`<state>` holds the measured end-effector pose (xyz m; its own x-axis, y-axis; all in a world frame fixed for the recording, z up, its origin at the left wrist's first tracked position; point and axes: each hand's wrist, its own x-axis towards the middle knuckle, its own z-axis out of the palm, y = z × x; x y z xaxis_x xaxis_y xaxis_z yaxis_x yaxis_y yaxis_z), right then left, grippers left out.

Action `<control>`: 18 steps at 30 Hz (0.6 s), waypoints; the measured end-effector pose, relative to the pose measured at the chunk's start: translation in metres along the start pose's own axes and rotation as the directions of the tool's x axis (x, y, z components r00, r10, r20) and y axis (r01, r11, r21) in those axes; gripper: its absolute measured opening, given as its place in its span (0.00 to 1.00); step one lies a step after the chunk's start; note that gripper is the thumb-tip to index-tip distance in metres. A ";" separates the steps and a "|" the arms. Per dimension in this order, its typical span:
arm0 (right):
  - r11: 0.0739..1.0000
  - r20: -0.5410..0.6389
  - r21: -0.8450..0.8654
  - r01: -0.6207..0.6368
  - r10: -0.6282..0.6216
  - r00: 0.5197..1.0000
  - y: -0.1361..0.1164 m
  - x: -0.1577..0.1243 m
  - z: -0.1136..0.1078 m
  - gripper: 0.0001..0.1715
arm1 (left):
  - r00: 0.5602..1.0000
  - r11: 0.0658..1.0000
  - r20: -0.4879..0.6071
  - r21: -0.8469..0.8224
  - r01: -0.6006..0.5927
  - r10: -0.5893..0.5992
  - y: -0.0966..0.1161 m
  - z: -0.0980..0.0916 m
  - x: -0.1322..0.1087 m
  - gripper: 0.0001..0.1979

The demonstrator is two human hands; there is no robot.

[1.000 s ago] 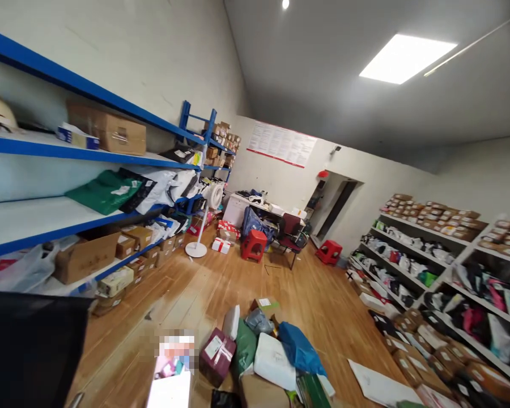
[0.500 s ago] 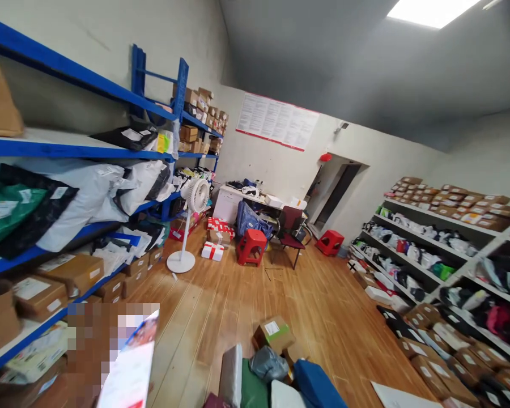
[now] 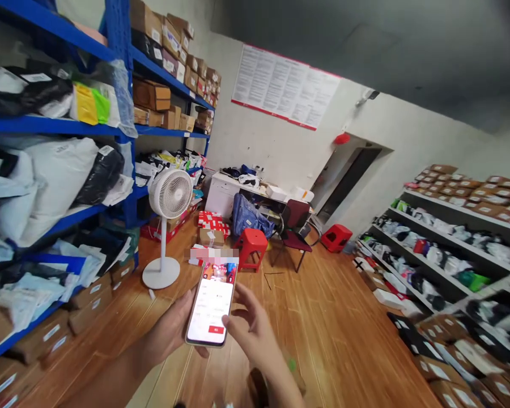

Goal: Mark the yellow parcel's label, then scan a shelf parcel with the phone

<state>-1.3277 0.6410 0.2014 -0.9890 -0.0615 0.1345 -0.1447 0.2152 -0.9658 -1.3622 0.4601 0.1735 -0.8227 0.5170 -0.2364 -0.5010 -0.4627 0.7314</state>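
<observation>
A smartphone [image 3: 211, 306] is held upright in front of me, its lit screen facing me with a red button low on it. My left hand [image 3: 174, 323] is closed around the phone's left side and back, some fingertips showing below its bottom edge. At the right side, my right hand [image 3: 249, 323] has curled fingers along the phone's edge. Its thumb touches the lower right of the screen near the red button. The rear of the phone is hidden.
Blue shelving [image 3: 123, 113] full of parcels runs along the left, with a white fan [image 3: 170, 195] before it. Ahead are a red stool [image 3: 253, 249], a dark red chair [image 3: 296, 226] and a desk [image 3: 223, 195]. White shelves [image 3: 450, 216] and floor boxes line the right.
The phone has moved from the lower left to the middle, and both my hands are now visible on it. My view has moved forward; the floor parcels at the bottom have mostly left view.
</observation>
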 end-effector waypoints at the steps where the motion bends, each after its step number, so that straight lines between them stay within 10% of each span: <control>1: 0.997 0.071 0.069 -0.025 0.020 0.997 0.005 0.032 -0.001 0.33 | 0.998 1.000 0.062 0.009 -0.008 0.008 0.009 0.000 0.022 0.36; 10: 0.955 0.171 0.277 -0.105 0.058 0.984 0.086 0.270 -0.021 0.30 | 0.993 0.995 0.079 -0.049 -0.083 0.086 0.079 -0.050 0.224 0.39; 15: 0.909 0.153 0.400 -0.121 0.064 0.986 0.172 0.387 -0.035 0.50 | 1.000 0.999 0.005 -0.051 -0.017 0.018 0.106 -0.081 0.368 0.41; 18: 0.983 0.074 0.151 -0.106 0.096 0.993 0.195 0.453 -0.058 0.44 | 0.993 0.998 -0.103 0.016 -0.058 0.059 0.119 -0.099 0.462 0.35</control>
<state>-1.8059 0.7114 0.0867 -0.9934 -0.1124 0.0249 -0.0330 0.0712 -0.9969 -1.8287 0.5725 0.0882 -0.8743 0.4115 -0.2576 -0.4482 -0.4801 0.7541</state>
